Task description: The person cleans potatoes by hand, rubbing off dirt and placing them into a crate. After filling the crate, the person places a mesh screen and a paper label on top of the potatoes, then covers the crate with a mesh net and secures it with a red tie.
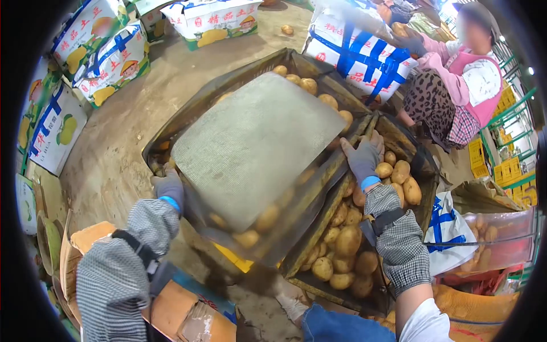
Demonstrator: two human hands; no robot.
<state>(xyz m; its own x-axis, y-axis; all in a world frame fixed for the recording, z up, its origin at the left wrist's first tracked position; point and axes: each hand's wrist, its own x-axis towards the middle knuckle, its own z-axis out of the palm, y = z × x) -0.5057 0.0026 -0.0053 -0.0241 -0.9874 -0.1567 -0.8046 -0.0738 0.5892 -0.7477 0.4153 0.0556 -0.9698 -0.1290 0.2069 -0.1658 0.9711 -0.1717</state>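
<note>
A dark-lined crate (228,94) of potatoes stands in the middle, with a pale woven sheet (256,142) lying over most of them. My left hand (169,188), in a grey glove, is at the crate's left edge, its fingers bent over the dark liner. My right hand (363,157), also gloved, rests at the crate's right side, where it meets a second crate; its fingers are spread. Uncovered potatoes (347,242) fill that second crate, under and beside my right forearm. Dark see-through liner hangs over the near potatoes of the middle crate.
White printed cartons (117,65) stand at the upper left, another (213,23) at the top. A taped carton (362,57) is behind the crates, near a crouching person (456,85) in pink. An open cardboard box (176,308) lies at the lower left, yellow crates (507,171) far right.
</note>
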